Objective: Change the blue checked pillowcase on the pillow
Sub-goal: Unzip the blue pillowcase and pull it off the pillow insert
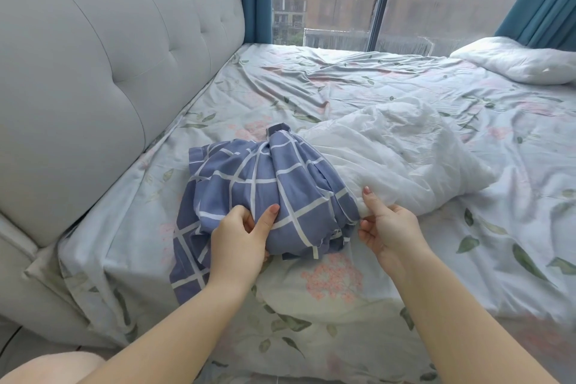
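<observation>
Fingers of my left hand (240, 240) pinch the bunched blue checked pillowcase (265, 178), while my right hand (389, 227) grips the white pillow (399, 146) just right of it, its length running far-right.

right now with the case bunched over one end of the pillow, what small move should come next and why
Probably pull the blue checked pillowcase leftward with the left hand while the right hand holds the pillow back. The case is bunched over only one end, most of the pillow lies bare, and each hand grips its own piece.
</observation>
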Demonstrator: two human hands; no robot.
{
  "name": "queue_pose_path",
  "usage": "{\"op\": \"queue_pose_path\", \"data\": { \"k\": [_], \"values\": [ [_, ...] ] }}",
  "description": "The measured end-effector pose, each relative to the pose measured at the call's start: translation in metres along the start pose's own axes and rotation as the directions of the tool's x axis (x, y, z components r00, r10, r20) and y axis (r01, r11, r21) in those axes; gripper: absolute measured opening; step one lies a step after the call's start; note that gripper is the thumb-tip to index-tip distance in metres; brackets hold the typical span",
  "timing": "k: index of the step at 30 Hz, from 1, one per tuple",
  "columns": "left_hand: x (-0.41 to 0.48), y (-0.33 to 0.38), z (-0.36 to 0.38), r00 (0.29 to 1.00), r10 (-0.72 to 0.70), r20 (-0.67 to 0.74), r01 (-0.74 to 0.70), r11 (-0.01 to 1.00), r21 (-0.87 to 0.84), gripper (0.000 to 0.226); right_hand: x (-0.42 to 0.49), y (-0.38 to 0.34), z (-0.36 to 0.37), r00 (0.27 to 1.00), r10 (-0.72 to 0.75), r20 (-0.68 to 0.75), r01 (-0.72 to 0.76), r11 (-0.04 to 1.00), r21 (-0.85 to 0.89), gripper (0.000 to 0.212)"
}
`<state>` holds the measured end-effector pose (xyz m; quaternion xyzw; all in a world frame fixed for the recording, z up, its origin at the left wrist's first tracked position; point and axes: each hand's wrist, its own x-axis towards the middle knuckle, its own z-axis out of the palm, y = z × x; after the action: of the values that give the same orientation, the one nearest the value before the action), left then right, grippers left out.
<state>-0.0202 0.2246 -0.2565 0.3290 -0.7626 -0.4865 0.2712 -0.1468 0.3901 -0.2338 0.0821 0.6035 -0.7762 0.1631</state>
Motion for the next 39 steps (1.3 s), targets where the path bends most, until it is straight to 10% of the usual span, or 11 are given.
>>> {"op": "queue_pose_path", "data": {
  "k": [11, 39],
  "values": [
    [-0.006, 0.000, -0.001, 0.996, -0.065, 0.057, 0.081, 0.940, -0.333, 0.050, 0.000, -0.002, 0.001, 1.000, -0.007, 0.019, 0.006, 1.000, 0.025, 0.033],
    [0.002, 0.000, -0.045, 0.949, -0.091, 0.301, 0.180, 0.942, -0.283, 0.036, 0.017, -0.008, -0.008, 0.987, -0.020, 0.161, 0.005, 0.996, 0.091, 0.019]
  ]
}}
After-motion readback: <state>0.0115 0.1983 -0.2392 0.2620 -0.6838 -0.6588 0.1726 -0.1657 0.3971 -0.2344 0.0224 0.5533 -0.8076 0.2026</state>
